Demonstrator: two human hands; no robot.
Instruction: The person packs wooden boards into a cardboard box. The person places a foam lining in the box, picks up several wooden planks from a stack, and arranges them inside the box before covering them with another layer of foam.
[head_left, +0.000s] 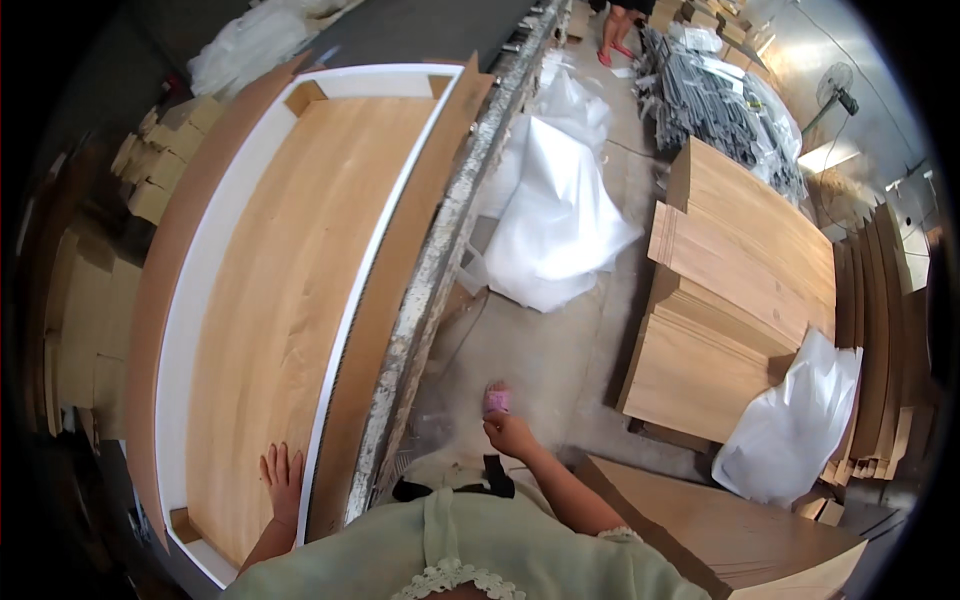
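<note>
My left hand (283, 485) lies flat, fingers apart, on the near end of a long light-brown wooden panel (290, 270). The panel rests inside an opened cardboard carton (400, 240), with white foam strips (205, 250) along its sides and far end. Small brown corner blocks (305, 97) sit at the panel's corners. Away from the carton, my right hand (508, 437) hangs over the floor in front of me with its fingers curled closed. Nothing shows in it. Just beyond it a pink shoe (497, 397) is visible on the floor.
The carton lies on a conveyor with a worn metal side rail (440, 260). White foam sheeting (560, 220) is heaped beside it. Stacked wooden panels (740, 290), another foam bundle (790, 420) and flat cardboard (720, 520) stand at right. A person's legs (618, 30) show far off.
</note>
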